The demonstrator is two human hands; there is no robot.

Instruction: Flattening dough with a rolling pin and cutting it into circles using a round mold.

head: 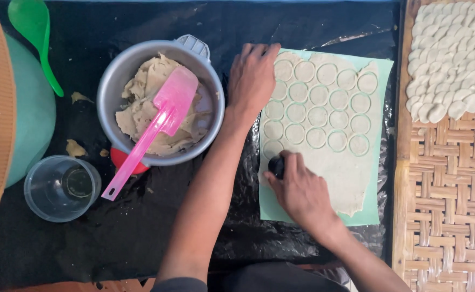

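A thin sheet of pale dough (351,178) lies on a light green mat (380,211), with several round discs cut into its upper part. My right hand (302,192) grips a small dark round cutter (276,166) and presses it into the dough at the sheet's left edge. My left hand (252,75) lies flat, fingers together, on the mat's top left corner, touching the dough edge there.
A grey metal bowl (119,70) holds dough scraps and a pink spatula (159,121). A clear plastic cup (61,188), a green spoon (32,27) and a green container (29,108) sit left. A woven bamboo tray (448,178) at right carries several folded dough pieces (453,54).
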